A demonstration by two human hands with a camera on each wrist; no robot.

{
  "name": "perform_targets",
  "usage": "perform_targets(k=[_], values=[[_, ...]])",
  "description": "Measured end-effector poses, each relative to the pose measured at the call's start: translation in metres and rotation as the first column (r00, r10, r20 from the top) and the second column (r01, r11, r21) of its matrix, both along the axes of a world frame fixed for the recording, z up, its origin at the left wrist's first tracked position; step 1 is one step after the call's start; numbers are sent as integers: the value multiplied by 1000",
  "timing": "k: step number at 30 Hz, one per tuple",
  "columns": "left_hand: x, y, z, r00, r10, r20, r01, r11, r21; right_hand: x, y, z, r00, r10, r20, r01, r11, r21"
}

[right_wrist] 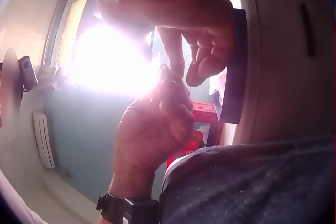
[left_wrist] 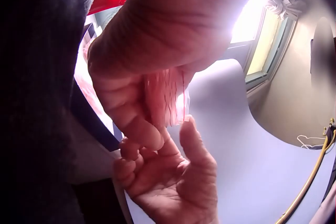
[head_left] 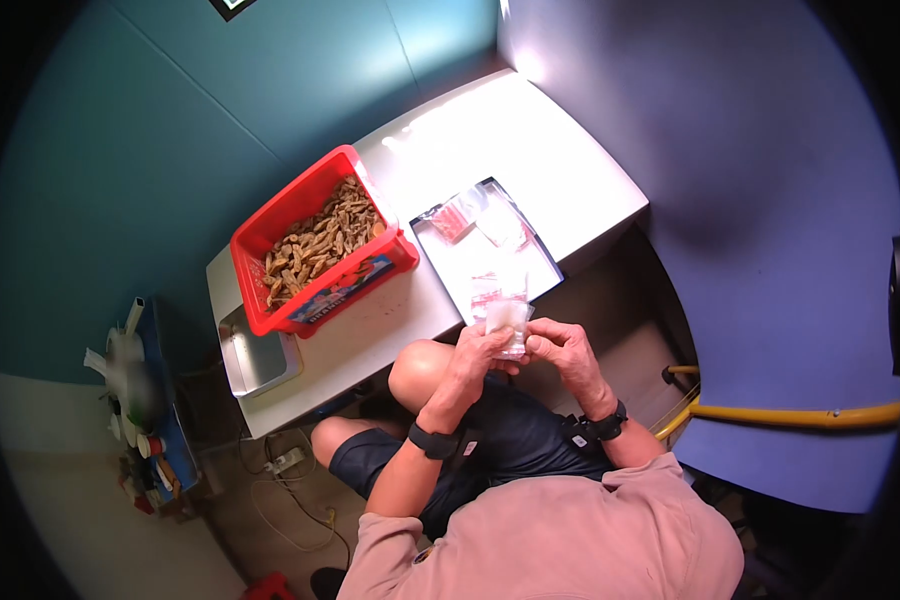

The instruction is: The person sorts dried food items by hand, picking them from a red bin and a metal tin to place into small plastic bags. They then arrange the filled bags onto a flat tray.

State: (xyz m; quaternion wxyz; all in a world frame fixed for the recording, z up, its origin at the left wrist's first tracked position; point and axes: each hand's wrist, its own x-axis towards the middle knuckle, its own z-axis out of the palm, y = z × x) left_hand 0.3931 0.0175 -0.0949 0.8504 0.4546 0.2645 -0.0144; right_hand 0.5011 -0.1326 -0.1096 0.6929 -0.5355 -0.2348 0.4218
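My left hand (head_left: 473, 362) grips a small stack of clear plastic zip bags (head_left: 507, 318) over the near edge of the tray. In the left wrist view, red lines run along the stacked bags (left_wrist: 167, 98), between the left thumb and fingers. My right hand (head_left: 568, 358) is at the other side of the stack. Its thumb tip is right at a bag corner, and its fingers are spread apart below in the left wrist view. A shallow tray with a dark rim (head_left: 542, 243) lies on the table, holding more red-marked bags (head_left: 452, 222).
A red plastic bin (head_left: 260, 238) on the white table (head_left: 355, 365) holds many brown, dried, finger-shaped pieces (head_left: 320, 240). A metal tray (head_left: 253, 355) lies partly beneath it. A blue-grey panel with a yellow bar (head_left: 800, 415) stands at the right. Cables (head_left: 288, 490) lie on the floor.
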Motion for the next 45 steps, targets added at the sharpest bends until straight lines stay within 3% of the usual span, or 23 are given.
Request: perform_targets(k=[11, 14, 16, 17, 19, 21, 28, 30, 31, 33, 34, 36, 38, 40, 45], values=[[11, -7, -6, 998, -59, -22, 62, 979, 195, -4, 11, -13, 977, -202, 62, 199, 979, 54], [15, -9, -5, 996, -81, -31, 86, 970, 227, -3, 14, -4, 970, -242, 0, 241, 969, 56], [19, -11, -4, 997, -78, -19, 81, 971, 226, 1, 14, -5, 969, -185, -162, 195, 980, 42], [22, -11, -6, 998, -68, -16, 70, 975, 210, 1, 14, -9, 970, -184, -156, 193, 980, 45], [26, -12, 5, 999, -52, -6, 52, 979, 195, -1, 16, -17, 924, -273, -269, 282, 960, -7], [27, -13, 16, 996, -74, 58, 68, 993, 101, 7, 13, -19, 937, -284, -203, 292, 957, 10], [49, -7, 4, 983, -176, -47, 182, 969, 166, 39, 19, -9, 933, -337, 126, 339, 941, 8], [51, -3, 5, 973, -156, -173, 220, 861, 458, 57, 19, -12, 916, -393, 87, 392, 920, 25], [52, -2, 6, 973, -155, -170, 217, 863, 457, 63, 22, -13, 900, -434, 39, 432, 901, 37], [56, 1, 9, 969, 139, -206, 78, 615, 785, 77, 23, -18, 909, -415, 28, 415, 910, 22], [59, 3, 3, 969, 139, -204, 77, 616, 784, 85, 22, -22, 918, -396, 14, 396, 918, 7], [68, 7, -10, 945, 324, 42, -83, 113, 990, 93, 25, -25, 935, -354, 26, 355, 935, -17], [75, 8, -13, 945, 326, -13, -26, 115, 993, 92, 34, -20, 899, -384, -211, 400, 916, 39], [82, 9, -20, 936, 346, -60, 48, 42, 998, 91, 38, -22, 913, -345, -219, 369, 926, 81], [89, 15, -34, 936, 342, -80, 86, -4, 996, 77, 51, -22, 892, -364, -268, 394, 916, 68]])
